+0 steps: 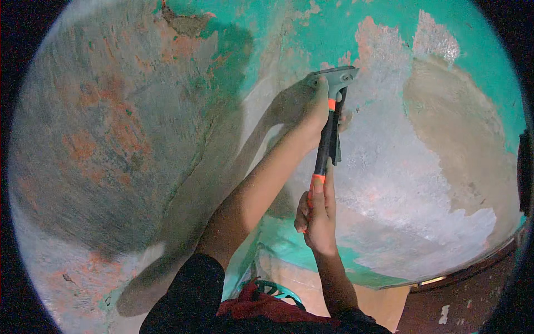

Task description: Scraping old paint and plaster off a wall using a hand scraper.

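A long-handled scraper (326,142) with a grey head and a black and orange handle is held up against a wall (375,167) of peeling green paint and bare plaster. My left hand (319,112) is closed on it just below the head, with the thumb on the grey part. Lower down, my right hand (319,213) grips the orange end of the handle. The blade edge lies at the border of green paint and bare plaster. A second dark, flat piece (337,146) shows beside the handle; what it is cannot be told.
At the left, a wall surface (104,125) shows grey and reddish patches, with my arm's shadow across it. A green round object (271,288), partly hidden, stands below my body. A brown surface (454,304) lies at the lower right, and a dark object (524,173) at the right edge.
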`<state>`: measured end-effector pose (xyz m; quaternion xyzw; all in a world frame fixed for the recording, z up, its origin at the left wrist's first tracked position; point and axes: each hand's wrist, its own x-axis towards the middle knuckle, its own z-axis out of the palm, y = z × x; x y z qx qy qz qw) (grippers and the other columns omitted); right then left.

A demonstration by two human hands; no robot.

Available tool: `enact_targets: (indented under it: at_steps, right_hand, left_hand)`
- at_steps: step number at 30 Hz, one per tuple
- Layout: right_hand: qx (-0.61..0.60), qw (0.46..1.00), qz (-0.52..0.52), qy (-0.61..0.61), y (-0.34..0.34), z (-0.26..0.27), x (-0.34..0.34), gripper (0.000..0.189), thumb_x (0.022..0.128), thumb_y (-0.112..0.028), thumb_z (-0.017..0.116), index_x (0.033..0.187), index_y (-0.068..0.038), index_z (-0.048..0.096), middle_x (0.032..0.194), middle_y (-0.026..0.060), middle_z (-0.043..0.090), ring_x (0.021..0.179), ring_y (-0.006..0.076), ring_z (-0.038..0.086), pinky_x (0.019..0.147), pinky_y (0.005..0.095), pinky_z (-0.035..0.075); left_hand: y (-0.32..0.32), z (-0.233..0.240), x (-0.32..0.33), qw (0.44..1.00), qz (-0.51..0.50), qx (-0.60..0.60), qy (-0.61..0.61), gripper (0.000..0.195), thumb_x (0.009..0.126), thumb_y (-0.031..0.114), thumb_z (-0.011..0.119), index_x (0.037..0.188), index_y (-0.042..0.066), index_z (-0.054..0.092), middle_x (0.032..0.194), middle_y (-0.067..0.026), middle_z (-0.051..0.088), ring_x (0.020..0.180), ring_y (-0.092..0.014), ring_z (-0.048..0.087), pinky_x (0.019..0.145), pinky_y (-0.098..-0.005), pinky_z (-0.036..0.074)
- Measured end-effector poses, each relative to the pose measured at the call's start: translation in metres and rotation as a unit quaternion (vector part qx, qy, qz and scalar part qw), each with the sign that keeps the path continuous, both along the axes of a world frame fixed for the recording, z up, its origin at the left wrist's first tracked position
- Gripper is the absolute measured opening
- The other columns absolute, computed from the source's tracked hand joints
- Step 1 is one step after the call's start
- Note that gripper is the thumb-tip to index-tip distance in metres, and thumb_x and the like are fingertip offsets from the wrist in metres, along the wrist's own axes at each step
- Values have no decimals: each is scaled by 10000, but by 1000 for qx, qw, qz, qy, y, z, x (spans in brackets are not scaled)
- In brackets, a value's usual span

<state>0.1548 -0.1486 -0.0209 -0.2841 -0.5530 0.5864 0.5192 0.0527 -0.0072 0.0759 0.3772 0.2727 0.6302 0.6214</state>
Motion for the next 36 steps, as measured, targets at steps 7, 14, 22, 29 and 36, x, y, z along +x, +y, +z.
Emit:
enact_targets:
  at_steps: [7,14,22,29,36]
  right_hand:
    - [16,1000,5,-3,0,-9,-2,613,1045,-307,391,1554,-197,66,667,-18,413,444,58,386,362,225,370]
    - [25,999,-32,-35,-8,0,-13,627,1032,-232,414,1555,-160,76,719,-20,455,454,50,394,372,224,369]
    - [56,997,-48,-33,-7,-1,-18,609,1050,-264,359,1551,-140,36,555,-39,358,386,53,323,344,219,319]
    - [0,999,-36,-10,-13,9,-16,608,1050,-290,367,1553,-180,44,534,-45,319,377,50,302,330,226,311]
    - [33,997,-67,-25,-15,12,-24,606,1052,-290,364,1550,-144,51,531,-42,333,375,47,309,325,225,315]
  left_hand:
    - [-3,-8,-1,999,16,5,48,688,878,777,315,914,112,488,760,-34,549,584,-149,537,529,-340,483]
    - [-10,-3,-5,994,46,-25,97,652,895,767,278,817,157,495,742,-1,551,524,-110,484,476,-310,430]
    - [-16,2,-4,992,69,-32,100,629,920,737,263,819,163,500,702,18,546,494,-77,443,446,-256,388]
    - [-20,8,-1,991,80,-14,102,592,945,694,292,828,159,516,677,14,556,481,-77,458,425,-269,383]
    - [-16,5,-2,996,34,-23,84,626,915,736,298,830,153,510,688,5,563,470,-84,457,411,-270,374]
